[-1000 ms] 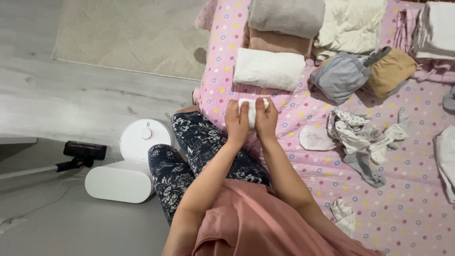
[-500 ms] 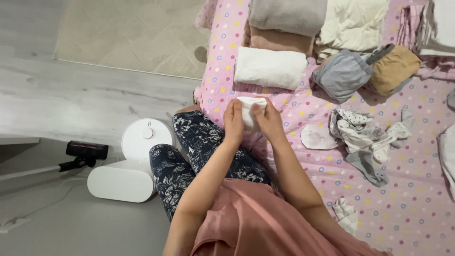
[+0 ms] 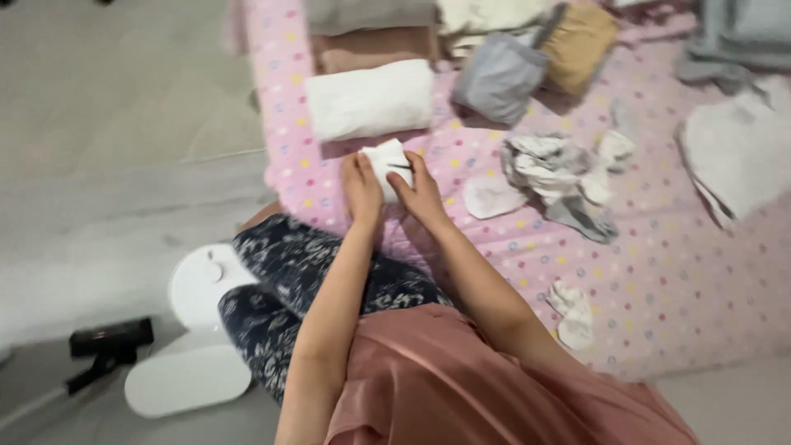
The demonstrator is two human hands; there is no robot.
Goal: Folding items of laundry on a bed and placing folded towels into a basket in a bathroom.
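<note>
Left hand [image 3: 361, 188] + right hand [image 3: 420, 191]: both grips closed on small white folded cloth [image 3: 387, 163] | over pink dotted bed [image 3: 659, 272] | folded white towel [image 3: 368, 99] just beyond

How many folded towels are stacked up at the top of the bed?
3. A white folded towel lies nearest the hands, a tan-pink towel sits just behind it, and a grey towel is at the picture's top edge, partly cut off. More may lie out of view.

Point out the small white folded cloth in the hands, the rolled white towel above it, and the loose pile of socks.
small white folded cloth [image 3: 387, 158], head view, on its upper part above the fingers.
rolled white towel [image 3: 369, 100], head view, on its middle.
pile of socks [image 3: 554, 169], head view, on the heap's centre.
</note>
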